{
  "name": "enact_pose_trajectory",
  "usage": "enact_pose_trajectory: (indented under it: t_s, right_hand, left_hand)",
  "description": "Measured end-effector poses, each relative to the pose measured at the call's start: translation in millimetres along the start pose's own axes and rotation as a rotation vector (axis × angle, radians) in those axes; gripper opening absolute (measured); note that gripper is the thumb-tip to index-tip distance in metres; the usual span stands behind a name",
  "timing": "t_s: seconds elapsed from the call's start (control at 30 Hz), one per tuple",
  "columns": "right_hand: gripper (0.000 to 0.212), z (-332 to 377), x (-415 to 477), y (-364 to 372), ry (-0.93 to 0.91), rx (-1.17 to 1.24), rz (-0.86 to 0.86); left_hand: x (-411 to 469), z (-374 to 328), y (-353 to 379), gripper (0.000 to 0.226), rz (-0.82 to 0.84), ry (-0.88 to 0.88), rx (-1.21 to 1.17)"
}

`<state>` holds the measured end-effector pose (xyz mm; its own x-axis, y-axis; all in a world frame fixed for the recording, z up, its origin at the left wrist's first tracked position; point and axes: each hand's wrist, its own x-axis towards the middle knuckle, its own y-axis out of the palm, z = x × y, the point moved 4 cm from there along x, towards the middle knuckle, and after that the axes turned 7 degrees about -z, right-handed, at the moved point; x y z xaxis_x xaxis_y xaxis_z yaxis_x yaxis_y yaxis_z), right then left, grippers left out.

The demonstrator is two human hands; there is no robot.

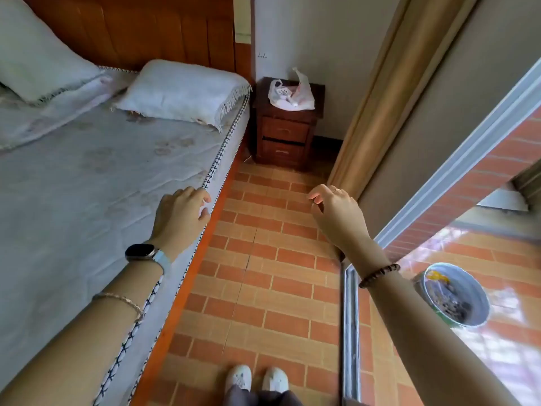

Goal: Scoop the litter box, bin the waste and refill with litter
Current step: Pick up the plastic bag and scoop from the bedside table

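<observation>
Forearms up from the lower corners: left hand (183, 212) over the bed (87, 186) edge, right hand (336, 212) near the curtain (380, 112), both loosely curled, grasping nothing. No litter box or scoop visible. Bucket (456, 294) of dark debris behind glass, lower right, perhaps the waste bin. Likely pre-scoop; next, finding box and scoop.

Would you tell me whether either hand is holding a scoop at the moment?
No, the left hand and the right hand are both loosely curled and hold nothing.
</observation>
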<state>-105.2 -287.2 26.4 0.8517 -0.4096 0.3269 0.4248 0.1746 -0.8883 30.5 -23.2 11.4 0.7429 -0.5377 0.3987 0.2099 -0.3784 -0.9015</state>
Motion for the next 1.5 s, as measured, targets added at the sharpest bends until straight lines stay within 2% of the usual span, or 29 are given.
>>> enact_pose_trajectory:
  t_s: [0.33,0.6,1.17,1.5]
  right_hand:
    - [0.026,-34,-8,30,0.03,0.019,0.071]
    - [0.026,-53,39,53,0.037,0.04,0.099]
    - [0.024,-75,305,129,0.064,0.008,0.04]
    - [0.027,-100,407,167,0.097,0.026,0.086]
  left_hand:
    - [-17,-19,36,0.016,0.017,-0.024,-0.057]
    - [45,-14,70,0.016,0.026,-0.025,-0.089]
    - [309,52,179,0.016,0.03,0.023,-0.138]
    - [394,64,235,0.015,0.086,0.034,-0.171]
